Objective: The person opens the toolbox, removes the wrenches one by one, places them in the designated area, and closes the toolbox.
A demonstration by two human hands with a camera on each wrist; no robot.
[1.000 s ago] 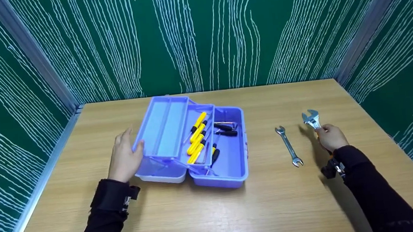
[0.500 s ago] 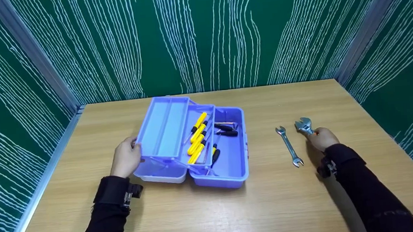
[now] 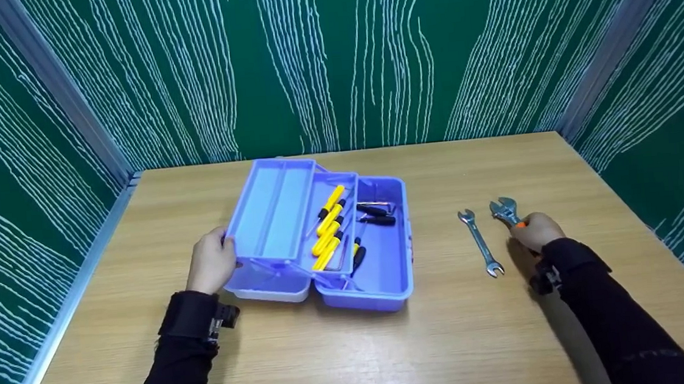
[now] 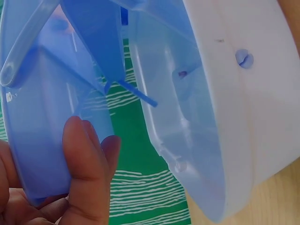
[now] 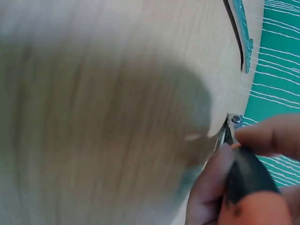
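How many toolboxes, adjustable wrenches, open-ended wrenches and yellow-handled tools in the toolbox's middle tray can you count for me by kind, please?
Toolbox: 1
Adjustable wrench: 1
Open-ended wrench: 1
Yellow-handled tools in the middle tray: 4
Total: 7

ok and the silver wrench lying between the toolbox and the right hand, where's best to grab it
I'd grip the wrench mid-shank, coming from above and pinching its long sides. It lies flat on the table, slim and straight in the middle, with a wider forked head at each end. The right hand is nearer but holds the adjustable wrench, so would likely need freeing first.
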